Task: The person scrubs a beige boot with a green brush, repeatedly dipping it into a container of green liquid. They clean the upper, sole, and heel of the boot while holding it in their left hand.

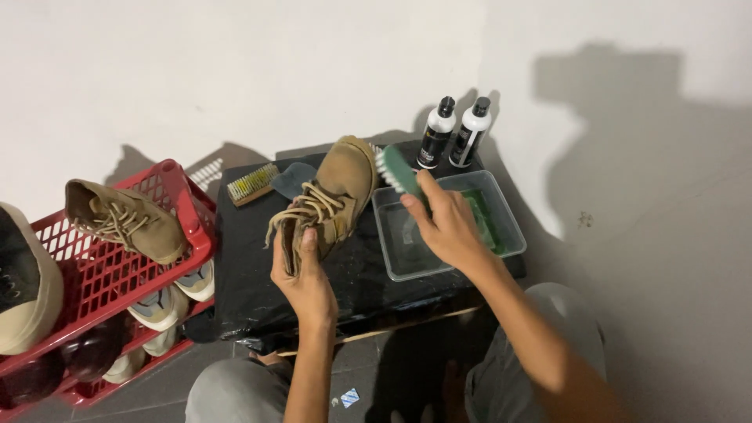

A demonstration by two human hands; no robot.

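White wall is seen behind a low desk (251, 290) wrapped in black plastic. A tan suede boot (333, 196) is held above the desk, gripped at its heel end by the closed left hand (304, 278). A green brush (398, 171) is clasped in the right hand (446, 223), bristles just beside the boot's toe, over a clear plastic tub (513, 235). Two bottles (453, 133) stand behind; a red rack (168, 176) of shoes stands at the left.

a tan suede lace-up boot (338, 196) with beige laces, a green-handled white-bristled brush (398, 170), a clear plastic tub (446, 223) tinted green inside, two white bottles with black caps (454, 131), a red lattice plastic rack (117, 266), a black covered table (251, 274).
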